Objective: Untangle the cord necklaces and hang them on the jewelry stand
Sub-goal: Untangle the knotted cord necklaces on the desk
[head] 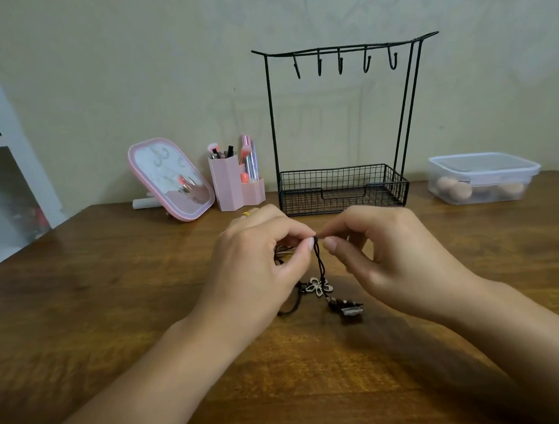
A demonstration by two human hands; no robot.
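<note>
Cord necklaces (pixel 319 265), dark and knotted together, hang between two hands held just above a wooden surface (pixel 111 311). The left hand (pixel 259 264) pinches the cords at the top between thumb and forefinger, its fingers (pixel 309 244) clamped on the strands; the right hand (pixel 386 253) pinches the same point from the other side, thumb tip close against the left one. Below the pinch the strands drop together to a pale butterfly pendant (pixel 318 286) and a darker beaded pendant (pixel 345 309), both resting on or just above the wood. More cord loops out behind the left hand, partly hidden.

Behind the hands stands a black wire jewelry stand (pixel 272 121) with a row of bare hooks along its top bar and a mesh basket at its base. To its left are a pink mirror (pixel 170 179) and a pink brush holder (pixel 227 186); to its right, a clear lidded box (pixel 484 173).

The likely risks: pulling the two pinches apart too hard would probably tighten the knot rather than loosen it. The pendants could snag on each other or in a loop. The hidden loops behind the left hand may drag along and re-tangle. Lifting toward the hooks too soon would carry both necklaces up still joined.
</note>
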